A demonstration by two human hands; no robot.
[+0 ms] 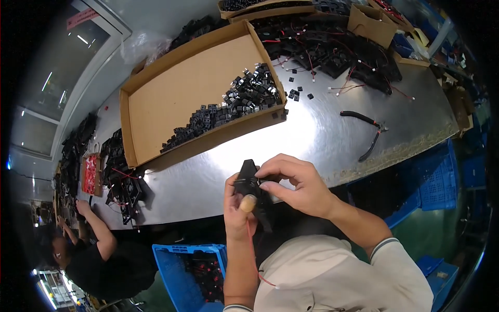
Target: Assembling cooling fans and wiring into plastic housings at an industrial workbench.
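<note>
My left hand [235,210] is closed around a long black plastic housing [249,170] held up in front of my body. A tan rounded tip [248,203] shows against the housing; I cannot tell whether it is a covered thumb or a separate piece. From beneath it a thin red wire [253,255] hangs down over my shirt. My right hand [299,184] pinches at the housing's right side with thumb and forefinger. Whatever small piece lies between those fingertips is hidden.
A cardboard tray [179,88] of small black square parts [244,96] rests on the metal table [322,151]. Nippers [371,127] lie to its right. Wired black housings [343,54] are heaped behind. Blue crates [174,275] stand below. Another person [112,268] works at left.
</note>
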